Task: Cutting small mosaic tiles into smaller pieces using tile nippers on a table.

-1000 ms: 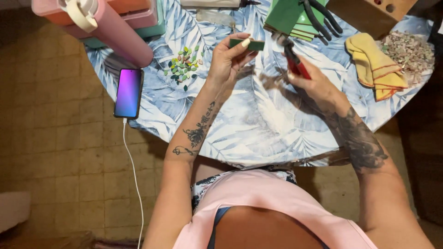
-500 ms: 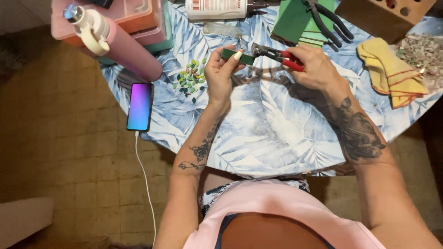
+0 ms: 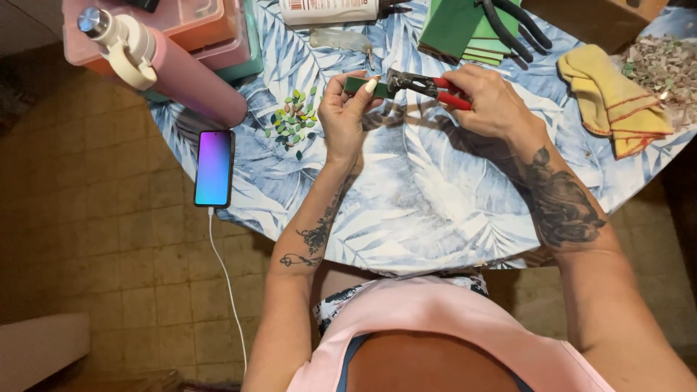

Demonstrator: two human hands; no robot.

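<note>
The green glass strip is in the upper middle of the frame, held above the table. It looks thin, stiff and brittle, probably light and a little slippery, with edges that may be sharp; I judge it is best pinched by its flat faces, away from the cutting end. The left hand does so, thumb and fingers closed narrowly on the strip. The right hand is wrapped around the red handles of the nippers, whose metal head meets the strip's right end. Small green chips lie at the left of the hands.
</note>
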